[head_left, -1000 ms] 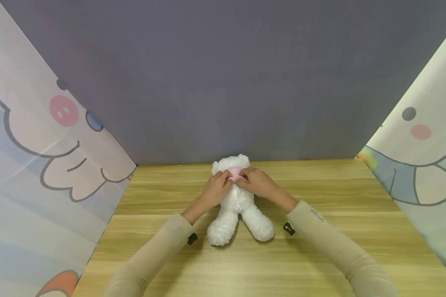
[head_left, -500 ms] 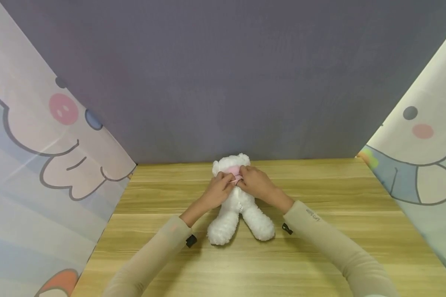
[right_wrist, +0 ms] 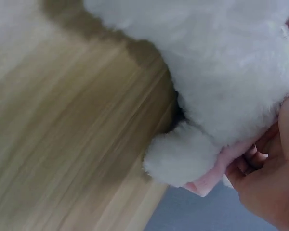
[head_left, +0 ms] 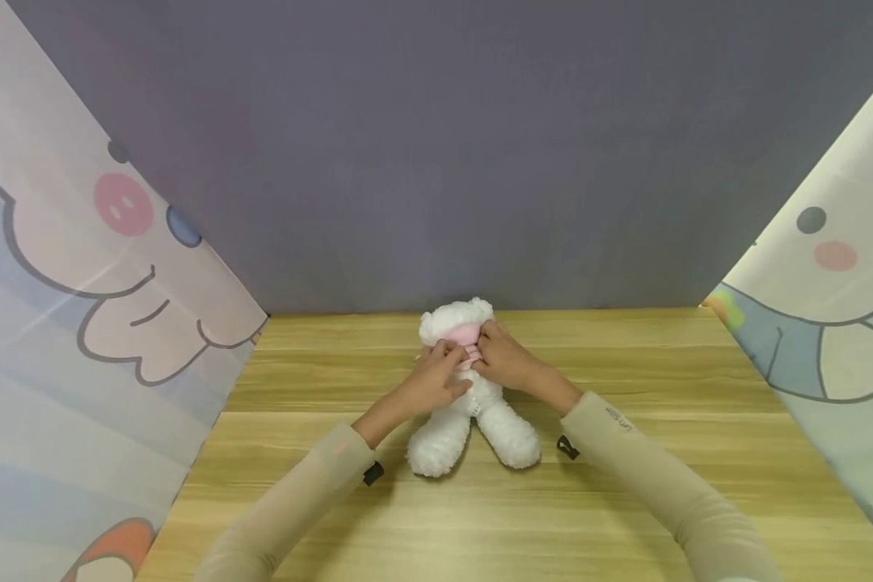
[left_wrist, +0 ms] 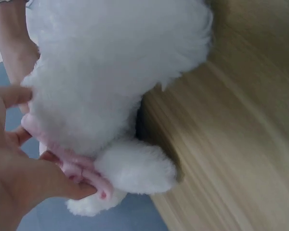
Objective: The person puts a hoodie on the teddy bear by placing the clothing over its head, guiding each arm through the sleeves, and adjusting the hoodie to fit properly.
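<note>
A white plush toy bear (head_left: 444, 436) lies on the wooden table, legs toward me. Around its neck area is a pink scarf (head_left: 461, 333), folded in the middle. My left hand (head_left: 425, 380) rests its fingers on the scarf's left part, the thumb spread apart and touching the belly. In the left wrist view one finger (left_wrist: 74, 186) lies along the pink cloth. My right hand (head_left: 509, 360) pinches the scarf on its right side with curled fingers, and the right wrist view shows these fingers (right_wrist: 241, 171) against the cloth. The hands and scarf hide part of the bear's head.
The wooden table (head_left: 626, 501) reaches back to a dark grey wall (head_left: 444, 162). Cartoon-printed panels stand along the left (head_left: 65, 242) and right (head_left: 829, 323). Small black clips (head_left: 567, 447) show beneath both sleeves.
My left thumb has come away from the scarf and spread down to the belly. My right hand stays on the cloth, and more of the scarf's folds now show between the hands.
</note>
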`<state>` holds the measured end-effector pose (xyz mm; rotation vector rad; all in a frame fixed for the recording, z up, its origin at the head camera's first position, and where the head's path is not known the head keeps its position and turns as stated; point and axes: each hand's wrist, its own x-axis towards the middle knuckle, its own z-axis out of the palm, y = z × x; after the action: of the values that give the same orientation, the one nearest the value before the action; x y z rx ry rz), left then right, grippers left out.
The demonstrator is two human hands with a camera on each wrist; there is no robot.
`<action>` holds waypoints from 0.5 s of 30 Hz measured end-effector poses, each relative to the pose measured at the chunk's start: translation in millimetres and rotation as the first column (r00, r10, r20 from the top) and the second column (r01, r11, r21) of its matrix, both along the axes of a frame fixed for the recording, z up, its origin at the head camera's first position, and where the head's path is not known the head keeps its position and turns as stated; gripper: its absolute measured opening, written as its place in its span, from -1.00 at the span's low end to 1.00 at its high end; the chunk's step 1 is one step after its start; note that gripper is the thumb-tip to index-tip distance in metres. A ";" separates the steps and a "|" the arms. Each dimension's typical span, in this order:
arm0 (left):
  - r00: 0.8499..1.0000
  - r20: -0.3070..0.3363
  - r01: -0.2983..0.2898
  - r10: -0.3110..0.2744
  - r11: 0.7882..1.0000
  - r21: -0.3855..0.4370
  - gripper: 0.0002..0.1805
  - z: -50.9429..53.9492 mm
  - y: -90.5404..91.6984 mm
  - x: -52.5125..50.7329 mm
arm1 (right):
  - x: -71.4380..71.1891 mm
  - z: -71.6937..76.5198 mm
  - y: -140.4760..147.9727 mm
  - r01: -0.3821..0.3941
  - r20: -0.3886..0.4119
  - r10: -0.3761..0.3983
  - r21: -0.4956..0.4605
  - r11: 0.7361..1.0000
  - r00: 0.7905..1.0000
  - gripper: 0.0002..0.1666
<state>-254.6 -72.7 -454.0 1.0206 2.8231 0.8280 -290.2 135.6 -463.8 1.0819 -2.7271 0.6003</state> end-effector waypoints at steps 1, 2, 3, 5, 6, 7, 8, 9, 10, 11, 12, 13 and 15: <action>1.000 0.015 0.002 -0.002 1.000 -0.020 -0.57 0.6 -1.3 1.0 | -0.6 0.4 1.7 -0.014 -0.012 0.014 0.001 1.000 1.000 -0.72; 0.999 0.032 0.007 -0.006 0.999 -0.035 -0.50 1.4 -2.6 1.9 | -1.0 1.2 4.0 -0.032 -0.021 0.032 0.004 0.999 0.999 -0.72; 0.999 0.039 0.013 -0.011 0.998 -0.053 -0.44 1.8 -3.5 2.2 | -1.5 2.5 6.5 -0.052 -0.025 0.052 0.011 0.999 0.998 -0.74; 0.999 0.039 0.020 -0.017 0.996 -0.083 -0.41 3.3 -4.5 3.0 | -3.1 6.0 11.6 -0.098 -0.029 0.099 0.015 0.995 0.995 -0.78; 0.999 0.029 0.021 -0.018 0.995 -0.099 -0.40 3.5 -4.6 3.1 | -4.1 8.1 13.8 -0.123 -0.021 0.123 0.016 0.992 0.992 -0.78; 1.000 0.010 0.019 -0.018 0.993 -0.115 -0.41 3.5 -4.4 3.3 | -5.0 10.7 15.7 -0.146 -0.008 0.146 0.017 0.989 0.989 -0.75; 1.000 -0.022 0.017 -0.020 0.991 -0.132 -0.43 2.9 -4.0 3.1 | -5.9 13.1 17.1 -0.165 0.011 0.165 0.018 0.986 0.986 -0.72; 0.998 -0.055 0.006 -0.014 0.988 -0.152 -0.45 2.1 -3.5 3.1 | -6.5 15.2 17.9 -0.174 0.029 0.173 0.023 0.984 0.984 -0.70; 0.996 -0.094 -0.011 -0.005 0.986 -0.168 -0.48 0.9 -2.7 3.9 | -5.4 16.9 18.1 -0.177 0.027 0.177 0.015 0.984 0.984 -0.70; 0.991 -0.135 -0.029 0.004 0.983 -0.182 -0.50 -0.9 -2.1 4.7 | -3.3 18.1 18.1 -0.170 0.020 0.170 0.009 0.985 0.985 -0.71; 0.985 -0.172 -0.049 0.015 0.980 -0.194 -0.52 -2.7 -1.4 5.8 | -0.3 18.8 17.9 -0.156 -0.009 0.156 0.006 0.988 0.988 -0.73; 0.978 -0.207 -0.068 0.027 0.978 -0.195 -0.55 -3.9 -0.6 7.1 | 3.6 19.0 17.4 -0.135 -0.052 0.135 -0.002 0.991 0.990 -0.73; 0.962 -0.267 -0.106 0.054 0.977 -0.186 -0.60 -5.0 1.1 10.1 | 12.1 17.8 15.0 -0.095 -0.147 0.091 -0.021 0.995 0.985 -0.76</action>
<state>-244.5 -71.6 -458.9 1.0618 3.1050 0.4276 -278.1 150.5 -446.0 1.2016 -2.5479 0.5472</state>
